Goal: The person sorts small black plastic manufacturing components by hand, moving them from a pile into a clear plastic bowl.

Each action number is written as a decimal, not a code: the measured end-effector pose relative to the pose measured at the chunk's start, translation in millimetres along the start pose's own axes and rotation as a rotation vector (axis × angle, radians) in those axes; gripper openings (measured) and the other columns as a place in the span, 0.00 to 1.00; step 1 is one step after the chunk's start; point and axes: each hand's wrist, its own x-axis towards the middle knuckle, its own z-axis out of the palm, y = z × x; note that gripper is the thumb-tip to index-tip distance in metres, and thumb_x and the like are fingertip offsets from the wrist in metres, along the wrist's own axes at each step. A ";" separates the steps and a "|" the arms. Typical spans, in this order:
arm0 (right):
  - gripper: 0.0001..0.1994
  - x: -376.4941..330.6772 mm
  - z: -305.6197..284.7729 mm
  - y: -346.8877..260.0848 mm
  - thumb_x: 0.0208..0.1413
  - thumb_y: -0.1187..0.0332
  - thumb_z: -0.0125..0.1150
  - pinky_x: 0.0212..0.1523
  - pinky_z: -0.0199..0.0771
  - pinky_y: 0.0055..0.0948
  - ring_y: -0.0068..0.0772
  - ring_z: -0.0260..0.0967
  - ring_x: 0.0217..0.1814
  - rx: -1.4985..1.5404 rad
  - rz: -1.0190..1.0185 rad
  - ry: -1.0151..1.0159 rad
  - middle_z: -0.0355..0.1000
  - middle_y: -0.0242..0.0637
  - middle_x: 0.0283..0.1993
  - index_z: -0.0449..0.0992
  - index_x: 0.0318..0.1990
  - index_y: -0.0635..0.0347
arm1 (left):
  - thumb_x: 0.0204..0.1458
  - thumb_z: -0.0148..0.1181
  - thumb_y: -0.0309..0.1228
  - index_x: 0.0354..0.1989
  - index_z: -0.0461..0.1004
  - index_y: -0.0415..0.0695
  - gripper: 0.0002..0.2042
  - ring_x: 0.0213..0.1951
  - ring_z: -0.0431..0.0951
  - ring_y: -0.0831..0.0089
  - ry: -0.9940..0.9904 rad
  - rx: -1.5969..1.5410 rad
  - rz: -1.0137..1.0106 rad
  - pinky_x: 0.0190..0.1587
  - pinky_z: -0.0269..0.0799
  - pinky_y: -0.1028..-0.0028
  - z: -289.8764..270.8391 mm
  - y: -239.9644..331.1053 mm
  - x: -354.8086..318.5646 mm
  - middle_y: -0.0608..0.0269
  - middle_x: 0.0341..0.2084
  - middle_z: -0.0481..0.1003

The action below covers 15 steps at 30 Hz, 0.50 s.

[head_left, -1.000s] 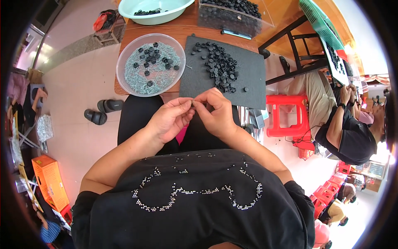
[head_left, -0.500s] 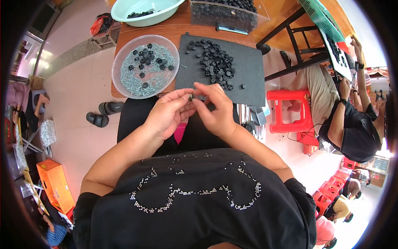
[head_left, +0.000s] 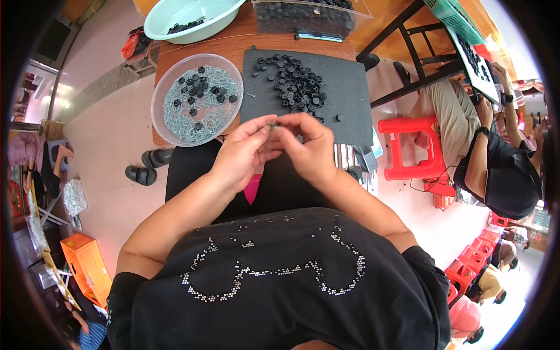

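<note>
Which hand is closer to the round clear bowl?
Left. The left hand is off the near-right side of the clear bowl; the right hand is farther to the right.

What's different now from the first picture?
The left hand and right hand moved forward, farther over the dark mat. The co-worker's hands came apart, one reaching forward beside the white board. Still the same: both hands pinching a tiny piece; the black cap pile and screw bowl.
</note>
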 end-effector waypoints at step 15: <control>0.05 41.5 -43.8 2.1 0.51 0.76 0.61 0.29 0.64 0.13 0.12 0.65 0.29 0.294 0.171 0.279 0.72 0.27 0.30 0.76 0.37 0.64 | 0.44 0.60 0.23 0.39 0.73 0.40 0.12 0.35 0.76 0.61 0.114 1.522 0.848 0.36 0.73 0.67 -22.8 -16.2 110.6 0.53 0.35 0.73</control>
